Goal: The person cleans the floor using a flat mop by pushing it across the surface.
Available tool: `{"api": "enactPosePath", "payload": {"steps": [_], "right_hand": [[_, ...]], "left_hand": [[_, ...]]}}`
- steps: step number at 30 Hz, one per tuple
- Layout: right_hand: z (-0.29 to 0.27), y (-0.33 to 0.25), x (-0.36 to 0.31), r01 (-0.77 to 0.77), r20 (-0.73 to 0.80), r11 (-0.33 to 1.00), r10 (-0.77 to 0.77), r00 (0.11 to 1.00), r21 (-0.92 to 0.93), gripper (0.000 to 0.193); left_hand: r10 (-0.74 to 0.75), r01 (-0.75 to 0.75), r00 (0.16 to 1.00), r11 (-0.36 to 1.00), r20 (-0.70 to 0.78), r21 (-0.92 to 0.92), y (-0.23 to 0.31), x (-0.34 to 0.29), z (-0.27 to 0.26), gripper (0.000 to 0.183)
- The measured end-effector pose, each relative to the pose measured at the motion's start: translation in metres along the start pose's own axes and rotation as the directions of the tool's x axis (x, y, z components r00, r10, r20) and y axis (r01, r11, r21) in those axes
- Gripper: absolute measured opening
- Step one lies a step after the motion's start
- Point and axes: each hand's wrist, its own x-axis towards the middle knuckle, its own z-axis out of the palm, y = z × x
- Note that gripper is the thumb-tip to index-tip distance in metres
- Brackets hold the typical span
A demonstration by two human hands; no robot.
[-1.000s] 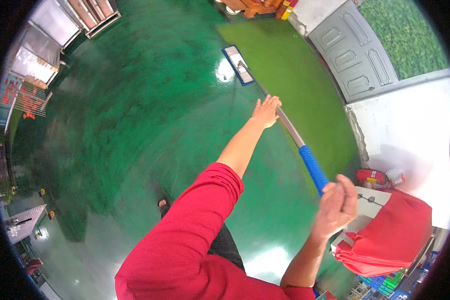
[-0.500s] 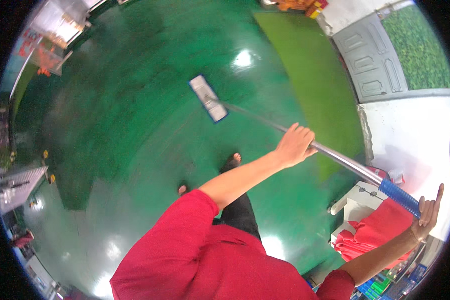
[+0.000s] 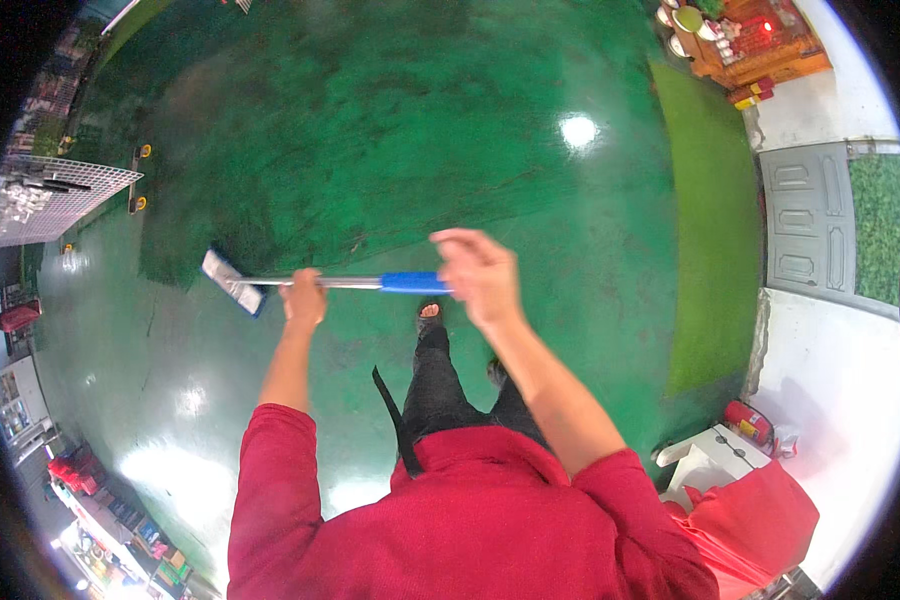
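A flat mop lies across in front of me, its metal pole running from left to right. Its rectangular head, pale with a blue edge, is on the green floor at the left. My left hand is closed around the pole close to that head. At the other end is a ribbed blue grip. My right hand, slightly blurred, is curled at the end of this grip; part of the grip's tip is hidden by the fingers.
The green floor has darker patches. A light green strip runs along the right wall beside a grey door. A fire extinguisher and a red cloth are at lower right. A white grid rack on wheels stands left.
The mop head has swung left, and its pole has turned from slanting down to the right to nearly level. My right hand has come in from the far right to the middle; my view has turned.
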Motion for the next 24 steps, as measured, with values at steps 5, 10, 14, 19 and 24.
{"api": "enactPosePath", "payload": {"steps": [5,10,14,19,24], "right_hand": [[0.012,0.032,-0.018,-0.072,0.084,0.991,0.063,0.994,0.109,0.015],[-0.17,-0.058,-0.084,0.276,-0.157,0.957,-0.261,0.953,0.088,0.016],[-0.326,-0.167,-0.226,0.416,-0.444,0.844,-0.533,0.72,-0.338,0.042],[-0.432,-0.234,-0.429,0.377,-0.635,0.65,-0.751,0.184,-0.66,0.041],[-0.46,-0.234,-0.485,0.453,-0.452,0.528,-0.849,0.273,-0.718,0.031]], "left_hand": [[-0.201,0.195,0.979,0.972,0.035,0.129,-0.028,-0.013,0.011,0.043],[0.417,-0.432,0.902,0.876,-0.112,-0.216,0.157,-0.038,0.051,0.053],[0.751,-0.748,0.637,0.545,-0.176,-0.38,0.37,-0.111,0.046,0.058],[0.932,-0.862,0.274,0.127,-0.239,-0.491,0.599,-0.213,0.063,0.052],[0.964,-0.869,0.081,-0.057,-0.255,-0.492,0.747,-0.244,0.104,0.041]]}}
